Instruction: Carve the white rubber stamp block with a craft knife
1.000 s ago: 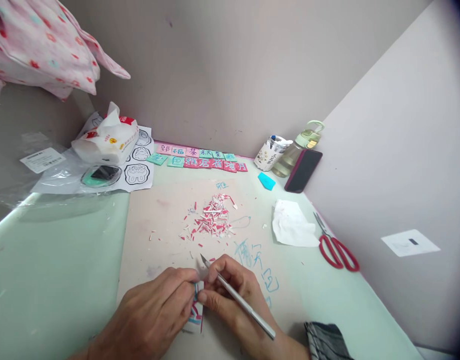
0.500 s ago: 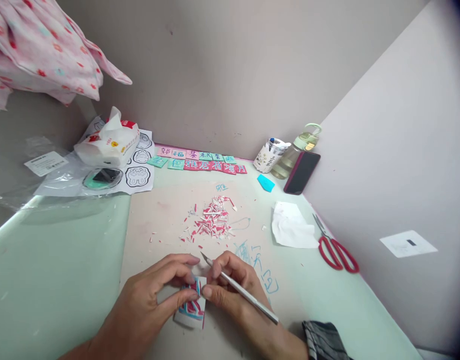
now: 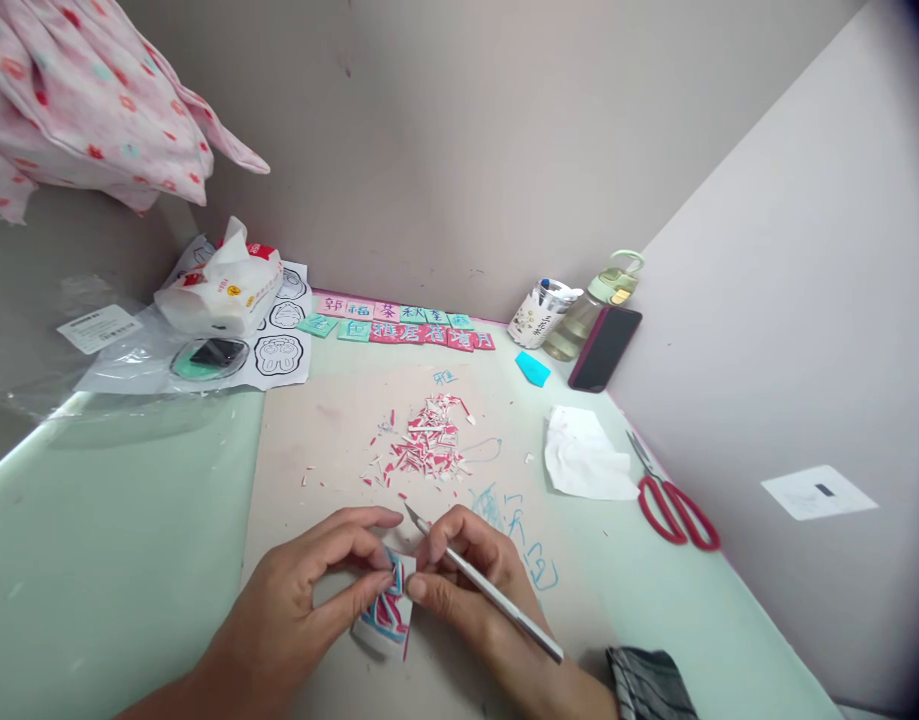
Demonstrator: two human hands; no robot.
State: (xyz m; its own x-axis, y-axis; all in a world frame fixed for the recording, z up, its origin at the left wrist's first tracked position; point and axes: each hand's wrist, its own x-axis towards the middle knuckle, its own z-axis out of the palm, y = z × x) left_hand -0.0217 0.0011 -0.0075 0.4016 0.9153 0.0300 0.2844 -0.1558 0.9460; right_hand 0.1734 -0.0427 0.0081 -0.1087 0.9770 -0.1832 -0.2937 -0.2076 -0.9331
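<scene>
Low in the head view, a small white, red and blue carved rubber piece (image 3: 385, 628) is held tilted above the mat. My left hand (image 3: 309, 590) pinches it between thumb and fingers at its upper part. Against its right edge presses the thumb of my right hand (image 3: 470, 580). A silver craft knife (image 3: 496, 595) lies in that same hand, its blade pointing up and left, off the piece. The fingers hide part of the piece's upper side. Beyond both hands lies a pile of red and white shavings (image 3: 429, 440).
Lettered pink, red and green tiles (image 3: 410, 335) line the back wall. At left sits a tissue pack (image 3: 226, 295) on printed sheets (image 3: 279, 355). To the right are a pen cup (image 3: 538, 318), a bottle (image 3: 568, 330), a phone (image 3: 605, 350), a crumpled tissue (image 3: 586, 455) and red-handled scissors (image 3: 676, 510).
The whole view has shifted very slightly. Both hands keep their hold on the carved piece and the craft knife, with hardly any movement.
</scene>
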